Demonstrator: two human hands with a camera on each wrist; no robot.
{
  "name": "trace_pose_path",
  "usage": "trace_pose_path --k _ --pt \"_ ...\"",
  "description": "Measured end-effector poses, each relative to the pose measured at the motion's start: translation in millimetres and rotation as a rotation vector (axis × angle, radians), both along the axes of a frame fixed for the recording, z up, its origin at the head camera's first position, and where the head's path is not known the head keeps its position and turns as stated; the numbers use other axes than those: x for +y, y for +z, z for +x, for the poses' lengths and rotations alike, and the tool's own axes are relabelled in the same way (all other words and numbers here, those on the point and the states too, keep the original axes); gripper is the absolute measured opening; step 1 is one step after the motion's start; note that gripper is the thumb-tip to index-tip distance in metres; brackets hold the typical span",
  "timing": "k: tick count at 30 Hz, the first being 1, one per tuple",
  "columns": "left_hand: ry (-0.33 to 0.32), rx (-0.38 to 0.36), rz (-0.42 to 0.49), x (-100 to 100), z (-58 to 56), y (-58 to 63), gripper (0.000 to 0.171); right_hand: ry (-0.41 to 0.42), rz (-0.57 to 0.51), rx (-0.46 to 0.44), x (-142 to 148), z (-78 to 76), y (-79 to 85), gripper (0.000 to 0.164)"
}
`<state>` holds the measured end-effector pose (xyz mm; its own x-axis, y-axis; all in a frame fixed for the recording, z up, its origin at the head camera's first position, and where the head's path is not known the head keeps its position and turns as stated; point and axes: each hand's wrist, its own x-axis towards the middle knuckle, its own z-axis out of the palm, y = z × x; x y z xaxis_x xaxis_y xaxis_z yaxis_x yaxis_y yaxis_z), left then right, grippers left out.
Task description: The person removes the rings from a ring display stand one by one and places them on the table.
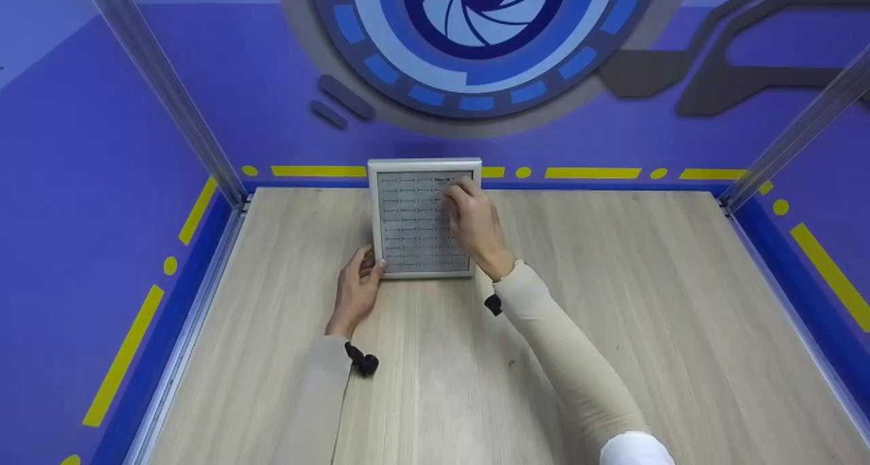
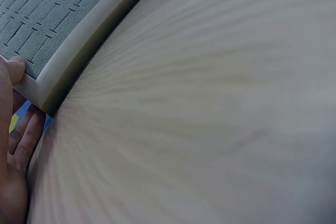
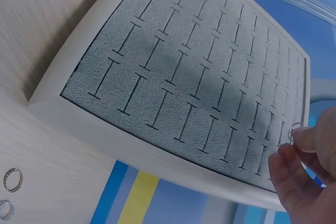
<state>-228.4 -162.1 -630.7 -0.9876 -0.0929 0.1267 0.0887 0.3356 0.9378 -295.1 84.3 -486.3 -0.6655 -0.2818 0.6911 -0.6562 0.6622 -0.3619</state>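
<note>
A ring display board with a pale frame and grey padded face stands propped upright on the table, its face lined with rows of I-shaped slots. At its lower left corner my left hand grips the frame, thumb on the front and fingers behind. Near the board's upper right, my right hand pinches a small ring between thumb and fingertips, against the end slots. From the head view the ring is hidden by the hand. Whether it sits inside a slot I cannot tell.
In the right wrist view, a patterned ring and a silvery ring lie on the wooden table beside the board. Behind the board rises a blue printed wall. Metal posts stand at the back corners.
</note>
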Motion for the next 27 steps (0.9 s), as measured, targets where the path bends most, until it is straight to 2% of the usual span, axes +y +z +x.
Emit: trace_pose_path --k 10,20,27 --pt "0.004 -0.011 -0.001 0.6 -0.4 0.3 0.042 0.022 0.022 0.036 6.3 9.1 3.6 0.010" --pt "0.002 -0.006 -0.016 1.3 -0.2 0.0 0.044 0.024 0.046 0.056 23.8 19.2 -1.2 0.009" --pt "-0.004 -0.018 0.001 -0.1 0.3 0.0 0.045 0.072 -0.015 0.115 35.6 23.8 -5.1 0.012"
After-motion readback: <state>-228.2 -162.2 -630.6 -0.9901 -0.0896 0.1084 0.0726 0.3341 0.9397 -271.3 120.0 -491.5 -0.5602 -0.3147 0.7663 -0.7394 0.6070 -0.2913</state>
